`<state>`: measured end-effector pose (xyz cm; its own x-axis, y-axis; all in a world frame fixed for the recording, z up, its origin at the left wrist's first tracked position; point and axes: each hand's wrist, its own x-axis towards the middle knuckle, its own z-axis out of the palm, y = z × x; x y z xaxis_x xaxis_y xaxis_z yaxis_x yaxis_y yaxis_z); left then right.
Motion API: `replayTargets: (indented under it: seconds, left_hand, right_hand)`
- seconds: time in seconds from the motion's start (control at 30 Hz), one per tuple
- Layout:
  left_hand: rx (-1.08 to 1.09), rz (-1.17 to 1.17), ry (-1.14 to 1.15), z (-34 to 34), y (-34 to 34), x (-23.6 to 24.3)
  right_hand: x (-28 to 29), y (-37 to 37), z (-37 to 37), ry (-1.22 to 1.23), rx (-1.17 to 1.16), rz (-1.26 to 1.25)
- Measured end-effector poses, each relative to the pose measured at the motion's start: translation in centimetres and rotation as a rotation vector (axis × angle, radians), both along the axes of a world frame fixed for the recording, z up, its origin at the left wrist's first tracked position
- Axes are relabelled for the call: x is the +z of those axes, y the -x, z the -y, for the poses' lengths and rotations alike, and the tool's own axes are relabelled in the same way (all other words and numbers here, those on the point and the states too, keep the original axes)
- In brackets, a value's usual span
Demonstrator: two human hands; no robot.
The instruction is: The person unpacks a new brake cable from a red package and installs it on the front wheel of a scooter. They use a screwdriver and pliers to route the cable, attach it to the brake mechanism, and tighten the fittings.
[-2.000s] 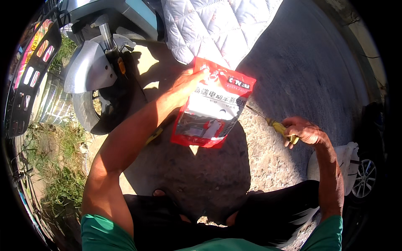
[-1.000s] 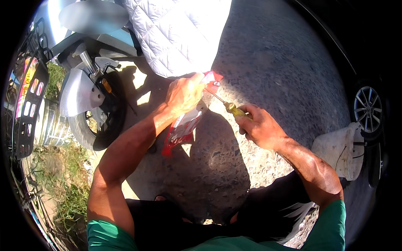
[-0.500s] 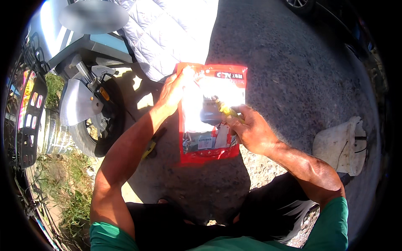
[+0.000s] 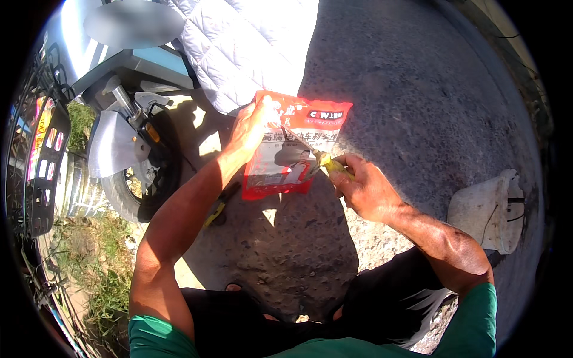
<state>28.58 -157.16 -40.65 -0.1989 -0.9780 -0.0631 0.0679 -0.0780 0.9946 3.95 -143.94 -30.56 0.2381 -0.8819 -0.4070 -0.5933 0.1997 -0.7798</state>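
My left hand (image 4: 248,132) pinches the upper left edge of a flat red and grey plastic packet (image 4: 285,156), which hangs tilted in front of me. In my right hand (image 4: 370,190) is a screwdriver, its yellow handle (image 4: 338,169) closed in my fingers. The thin shaft slants up and leftward across the packet's face, its tip near the upper left part. Whether the tip pierces the plastic, I cannot tell.
An electric scooter's front wheel (image 4: 128,191) stands at the left, beside grass (image 4: 107,280). A white quilted cover (image 4: 250,53) hangs at the top. On the ground lies a yellow-and-black tool (image 4: 216,212). A dirty white bucket (image 4: 486,212) stands at the right.
The packet's lower end has swung up and back to the left, and its glare has lessened. My right hand has shifted slightly right and down with the screwdriver, whose shaft now shows.
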Motion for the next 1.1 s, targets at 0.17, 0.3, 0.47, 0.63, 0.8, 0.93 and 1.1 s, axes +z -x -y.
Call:
replayTargets:
  seconds: [0.17, 0.3, 0.47, 0.63, 0.8, 0.93, 1.1]
  left_hand:
    - [0.125, 0.120, 0.104, 0.1, -0.1, -0.2]
    - [0.159, 0.309, 0.176, -1.2, 0.7, 1.0]
    - [0.080, 0.573, 0.258, -2.0, 1.0, 2.1]
    - [0.143, 0.597, 0.558, -3.1, 2.0, 1.7]
    - [-0.040, 0.721, 0.691, -6.0, 5.5, 3.2]
    - [0.015, 0.762, 0.564, -4.8, 6.1, 4.1]
    - [0.167, 0.543, 0.355, -1.5, 1.0, 0.7]
  right_hand:
    - [0.0, -0.1, -0.1, 0.026, 0.011, 0.007]
    - [-0.4, -0.1, -0.2, 0.038, -0.006, 0.001]
    - [-0.4, -0.6, -0.4, 0.008, -0.038, -0.004]
    - [-1.0, -1.0, -0.2, 0.019, -0.005, -0.017]
    - [-4.4, -0.9, 2.8, -0.029, -0.075, -0.060]
    - [-4.3, -1.0, 3.4, -0.031, -0.159, 0.098]
    - [-3.7, 0.8, 3.6, 0.037, 0.042, -0.204]
